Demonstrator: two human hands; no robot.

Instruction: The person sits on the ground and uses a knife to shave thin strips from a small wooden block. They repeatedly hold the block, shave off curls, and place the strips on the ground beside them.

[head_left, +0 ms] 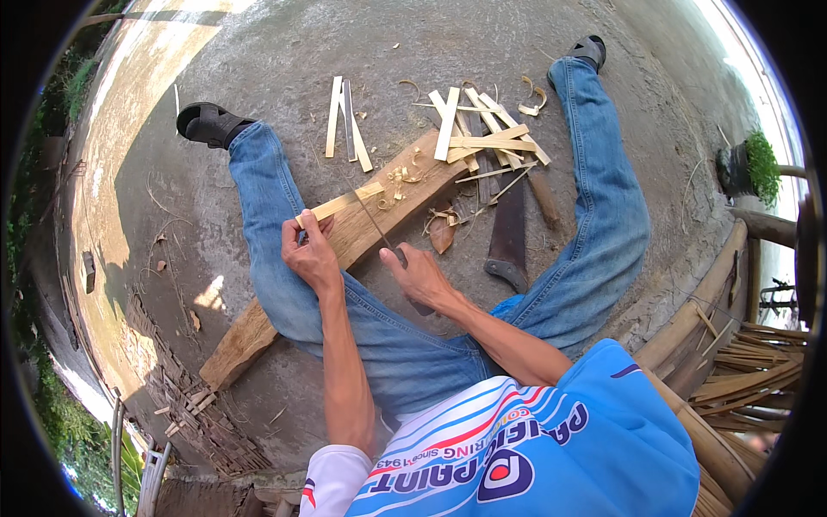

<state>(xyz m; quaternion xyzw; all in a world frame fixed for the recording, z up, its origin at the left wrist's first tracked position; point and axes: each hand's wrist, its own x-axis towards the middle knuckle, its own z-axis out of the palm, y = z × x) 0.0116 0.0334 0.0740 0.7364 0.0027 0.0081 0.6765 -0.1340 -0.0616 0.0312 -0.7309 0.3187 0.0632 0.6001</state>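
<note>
My left hand (312,254) pinches the near end of a pale strip (332,207), which looks like bamboo or wood and lies slanting over a thick wooden plank (250,340). In my right hand (419,274), closed round its handle, is a long thin-bladed knife (376,224). Its blade crosses the strip near the far end; whether it cuts in, I cannot tell. Curled shavings (405,176) are scattered on the plank just beyond the blade. The plank runs under my bent left leg, which hides part of it.
A loose pile of pale strips (495,138) lies beyond the plank, and several more strips (334,116) sit left of it. Between my legs are a broad dark blade (508,224), a wooden handle (544,202) and a dry leaf (441,234). Split bamboo (749,379) is stacked at right.
</note>
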